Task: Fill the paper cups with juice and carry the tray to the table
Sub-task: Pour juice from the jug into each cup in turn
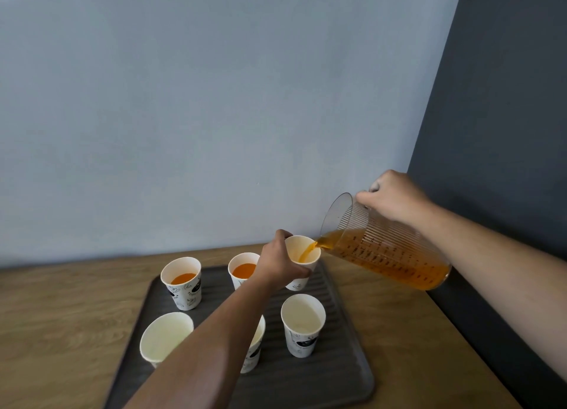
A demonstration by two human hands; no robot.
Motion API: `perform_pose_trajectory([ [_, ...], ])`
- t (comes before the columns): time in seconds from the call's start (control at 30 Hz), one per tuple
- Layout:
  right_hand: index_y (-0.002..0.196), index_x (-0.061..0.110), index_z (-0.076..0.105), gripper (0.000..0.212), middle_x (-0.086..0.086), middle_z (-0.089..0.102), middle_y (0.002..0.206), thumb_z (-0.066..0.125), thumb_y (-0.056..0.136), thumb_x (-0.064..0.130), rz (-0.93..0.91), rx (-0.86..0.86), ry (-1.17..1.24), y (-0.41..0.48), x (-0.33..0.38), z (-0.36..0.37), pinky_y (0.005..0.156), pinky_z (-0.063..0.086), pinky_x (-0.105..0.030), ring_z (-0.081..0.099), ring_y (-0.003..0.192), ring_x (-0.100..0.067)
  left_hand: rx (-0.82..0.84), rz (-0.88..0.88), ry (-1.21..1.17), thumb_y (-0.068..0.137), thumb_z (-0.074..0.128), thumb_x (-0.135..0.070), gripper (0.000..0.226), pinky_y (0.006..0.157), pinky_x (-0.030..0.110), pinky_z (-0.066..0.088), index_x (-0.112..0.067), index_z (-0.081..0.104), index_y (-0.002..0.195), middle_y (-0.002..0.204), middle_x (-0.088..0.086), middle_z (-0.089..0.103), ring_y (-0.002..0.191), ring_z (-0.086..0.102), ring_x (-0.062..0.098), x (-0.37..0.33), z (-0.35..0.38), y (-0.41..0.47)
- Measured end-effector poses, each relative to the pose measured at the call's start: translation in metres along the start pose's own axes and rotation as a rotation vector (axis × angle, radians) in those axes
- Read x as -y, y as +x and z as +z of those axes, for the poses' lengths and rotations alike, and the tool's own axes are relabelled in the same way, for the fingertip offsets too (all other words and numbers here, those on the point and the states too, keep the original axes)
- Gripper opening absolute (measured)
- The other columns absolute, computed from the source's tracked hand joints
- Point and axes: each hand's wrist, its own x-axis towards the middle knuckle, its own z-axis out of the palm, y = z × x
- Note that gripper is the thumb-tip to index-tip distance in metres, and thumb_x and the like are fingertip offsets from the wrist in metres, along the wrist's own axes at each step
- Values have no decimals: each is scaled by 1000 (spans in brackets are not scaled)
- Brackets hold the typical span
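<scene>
Your left hand (277,262) grips the cup (297,245) at the tray's (331,375) 1 o'clock corner. Your right hand (394,200) clasps the handle of the pitcher (356,221), which is tilted at the cup's 3 o'clock; juice (395,262) streams in over the cup's rim.

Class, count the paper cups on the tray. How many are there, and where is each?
6. Back row: back-left cup, back-middle cup, and back-right cup, held by the left hand. Front row: front-left cup, front-middle cup half hidden by the forearm, front-right cup.
</scene>
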Motion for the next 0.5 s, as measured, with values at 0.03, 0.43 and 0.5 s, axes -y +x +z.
perform_pose_trajectory([
  [0.03,39,14,35,48,6,32,34,65,72,30,0,-1,0,0,0,0,49,24,-25,34,41,-18,0,-1,-1,66,85,-30,83,83,31,45,-22,36,132,131,1,50,114,49,19,0,0,0],
  [0.43,41,15,39,43,1,37,41,64,73,30,-10,3,-31,2,0,2,50,26,-25,36,44,-18,10,-17,14,66,85,-31,85,86,33,46,-22,34,133,133,1,49,117,49,21,6,5,0],
  [0.5,41,15,37,45,2,34,41,64,73,30,-15,5,-36,2,1,2,49,24,-25,34,43,-18,12,-20,18,66,85,-31,86,86,32,45,-23,33,134,134,1,48,118,49,21,7,6,0],
])
